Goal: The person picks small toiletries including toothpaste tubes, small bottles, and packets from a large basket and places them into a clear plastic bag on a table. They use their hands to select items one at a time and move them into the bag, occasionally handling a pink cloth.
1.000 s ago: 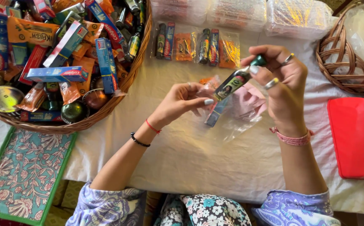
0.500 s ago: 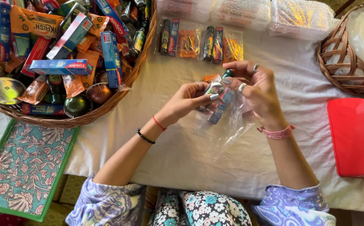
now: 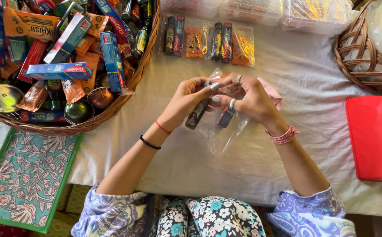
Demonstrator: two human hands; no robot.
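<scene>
A patterned tray (image 3: 26, 175) with a green rim is seen at far left, partly under the white-clothed worktop (image 3: 287, 145). Above it a large wicker basket (image 3: 112, 109) is heaped with toothpaste boxes, sachets and small bottles. Filled packets (image 3: 208, 41) are laid in a row at the top centre.

The left hand (image 3: 186, 98) is pinched on the upper edge of a clear plastic pouch (image 3: 226, 131), thumb and forefinger closed on the film. Inside the pouch a small dark bottle (image 3: 196, 115) is seen just under the left fingertips, and a small blue box (image 3: 225, 117) beside it, below the right hand. The right hand (image 3: 248, 98) is closed on the same pouch mouth (rings on several fingers), touching the left fingertips.

The pouch is held just above the cloth at the worktop's middle, its lower part hanging toward the person. It is judged light, thin, crinkly and slippery; the film will probably sag and twist if taken by one corner. Hold is best taken at the open rim with both hands, as now. The bottle looks hard and smooth, and may slide inside; the box is probably light card, easily dented.

A pink item is partly hidden behind the right hand (kind cannot be told). At right an empty wicker basket (image 3: 362, 57) and a red plastic device (image 3: 371, 140) are seen.
</scene>
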